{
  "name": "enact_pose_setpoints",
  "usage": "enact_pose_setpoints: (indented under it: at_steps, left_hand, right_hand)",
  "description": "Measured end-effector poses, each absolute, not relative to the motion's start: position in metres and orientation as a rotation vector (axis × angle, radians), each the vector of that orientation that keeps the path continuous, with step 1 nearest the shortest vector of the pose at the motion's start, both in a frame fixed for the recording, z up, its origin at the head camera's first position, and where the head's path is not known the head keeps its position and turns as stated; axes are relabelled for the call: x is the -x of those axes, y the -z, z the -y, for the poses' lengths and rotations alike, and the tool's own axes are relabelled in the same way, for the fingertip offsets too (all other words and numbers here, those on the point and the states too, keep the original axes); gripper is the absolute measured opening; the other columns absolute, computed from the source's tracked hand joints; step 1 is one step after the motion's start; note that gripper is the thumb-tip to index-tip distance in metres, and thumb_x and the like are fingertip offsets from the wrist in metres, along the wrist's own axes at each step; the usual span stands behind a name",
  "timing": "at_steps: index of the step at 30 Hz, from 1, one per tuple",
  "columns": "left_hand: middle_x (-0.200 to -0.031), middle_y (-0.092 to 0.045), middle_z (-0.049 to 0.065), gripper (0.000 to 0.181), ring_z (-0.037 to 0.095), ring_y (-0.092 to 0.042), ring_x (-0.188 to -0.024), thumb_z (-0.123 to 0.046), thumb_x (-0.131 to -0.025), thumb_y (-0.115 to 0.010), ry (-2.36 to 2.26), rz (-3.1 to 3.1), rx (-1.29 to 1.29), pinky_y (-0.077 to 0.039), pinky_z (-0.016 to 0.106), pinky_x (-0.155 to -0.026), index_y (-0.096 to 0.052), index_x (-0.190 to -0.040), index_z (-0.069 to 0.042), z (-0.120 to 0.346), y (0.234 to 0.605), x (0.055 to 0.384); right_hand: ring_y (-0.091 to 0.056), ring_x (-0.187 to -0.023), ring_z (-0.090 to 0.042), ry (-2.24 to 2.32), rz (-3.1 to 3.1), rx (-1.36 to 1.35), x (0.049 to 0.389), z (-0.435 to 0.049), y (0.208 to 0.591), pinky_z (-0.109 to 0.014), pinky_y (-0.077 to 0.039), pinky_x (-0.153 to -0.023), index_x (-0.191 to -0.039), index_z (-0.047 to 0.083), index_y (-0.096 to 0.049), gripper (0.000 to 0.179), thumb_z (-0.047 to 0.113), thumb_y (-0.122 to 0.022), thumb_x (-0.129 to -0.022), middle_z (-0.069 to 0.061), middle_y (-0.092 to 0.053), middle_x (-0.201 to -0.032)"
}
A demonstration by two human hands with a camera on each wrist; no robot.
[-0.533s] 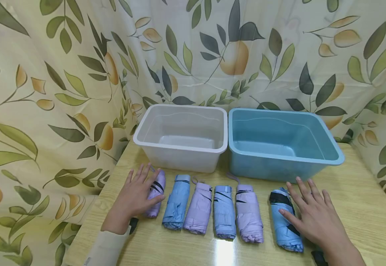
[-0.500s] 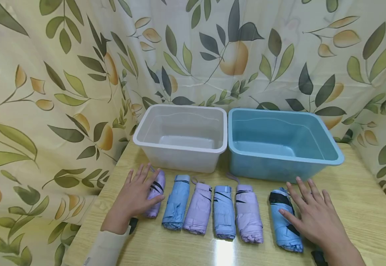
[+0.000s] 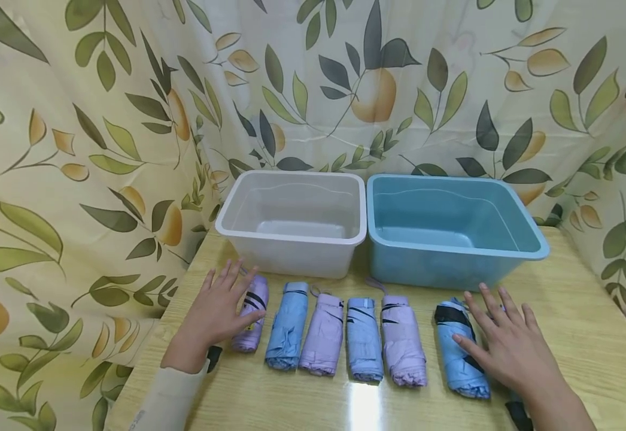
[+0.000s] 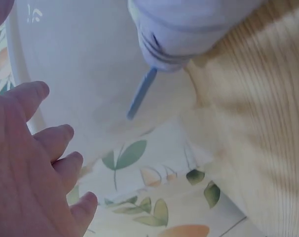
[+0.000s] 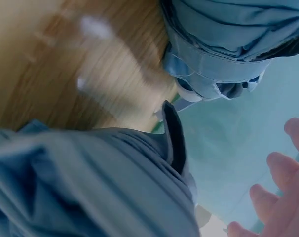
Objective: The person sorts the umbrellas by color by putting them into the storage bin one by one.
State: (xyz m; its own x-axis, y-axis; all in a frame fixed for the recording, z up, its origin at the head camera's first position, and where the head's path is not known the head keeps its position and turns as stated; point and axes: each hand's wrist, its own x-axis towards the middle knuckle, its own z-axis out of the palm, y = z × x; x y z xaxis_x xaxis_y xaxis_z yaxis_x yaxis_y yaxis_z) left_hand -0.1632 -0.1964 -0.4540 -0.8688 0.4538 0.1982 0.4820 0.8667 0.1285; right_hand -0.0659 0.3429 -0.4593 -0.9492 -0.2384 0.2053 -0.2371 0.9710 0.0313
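Two tubs: blue tub [image 3: 431, 263], white tub [image 3: 294, 254] at its left. Six rolled umbrellas [image 3: 322, 338] are lined up in front and leftward of blue tub, none put inside; apparently nothing started, all left. Left hand [image 3: 210, 317], right hand [image 3: 512, 347]: fingers spread, nothing gripped.

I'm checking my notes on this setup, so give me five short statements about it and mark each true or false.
The left hand and the right hand both have their fingers spread. True.
The left hand is nearest a blue umbrella. False: the leftmost purple umbrella is nearest.
The white bin stands left of the blue bin. True.
Five folded umbrellas lie in front of the bins. False: there are six.
The rightmost umbrella is blue. True.
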Motion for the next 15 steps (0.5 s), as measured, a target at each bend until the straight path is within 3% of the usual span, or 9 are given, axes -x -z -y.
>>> enact_pose_setpoints:
  at_steps: [7,10,15]
  left_hand:
    - [-0.159,-0.016,0.019,0.094,0.038,-0.011,-0.145,-0.072,-0.087,-0.048,0.211,2.894,0.677,-0.011,0.06,-0.113,-0.026,-0.155,-0.012,0.212,0.448,0.169]
    - [-0.158,-0.015,0.022,0.099,0.039,-0.011,-0.145,-0.071,-0.088,-0.047,0.196,2.905,0.663,-0.011,0.059,-0.113,-0.021,-0.155,-0.004,0.217,0.442,0.174]
    - [-0.157,-0.016,0.025,0.103,0.04,-0.011,-0.145,-0.069,-0.089,-0.048,0.204,2.88,0.632,-0.012,0.056,-0.114,-0.016,-0.153,0.005,0.23,0.428,0.188]
  right_hand:
    - [0.015,-0.145,-0.033,-0.02,2.936,-0.347,0.065,-0.346,0.462,-0.057,0.018,-0.108,-0.157,0.012,-0.017,0.09,0.06,-0.055,-0.091,-0.019,-0.008,-0.161]
    - [0.014,-0.145,-0.034,-0.043,2.951,-0.328,0.064,-0.347,0.462,-0.055,0.018,-0.109,-0.157,0.012,-0.017,0.089,0.059,-0.054,-0.091,-0.019,-0.008,-0.161]
    - [0.006,-0.145,-0.04,-0.084,2.96,-0.292,0.065,-0.346,0.46,-0.065,-0.001,-0.11,-0.156,0.01,-0.018,0.088,0.058,-0.054,-0.092,-0.022,-0.009,-0.16]
